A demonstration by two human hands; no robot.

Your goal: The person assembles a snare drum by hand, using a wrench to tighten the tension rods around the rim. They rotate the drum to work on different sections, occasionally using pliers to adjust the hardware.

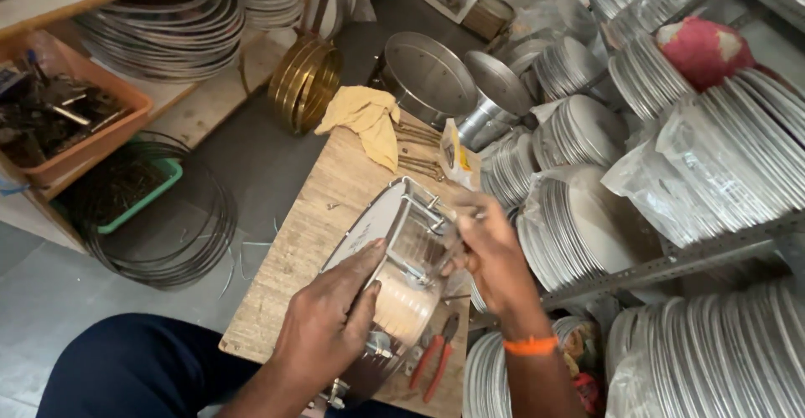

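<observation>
A shiny metal drum-like frame (394, 250) with a round rim and side fittings stands tilted on edge on a wooden board (310, 242). My left hand (331, 321) grips its near rim and side. My right hand (486, 254), with an orange band on the wrist, is closed on a small metal fitting at the frame's far upper side. Red-handled pliers (440, 355) lie on the board just below my right wrist.
A yellow cloth (369, 120) and several metal rods (417, 160) lie at the board's far end. Stacks of metal discs (713, 166) fill racks on the right. Brass rings (303, 83), wire hoops (180, 242) and an orange bin (80, 120) sit left.
</observation>
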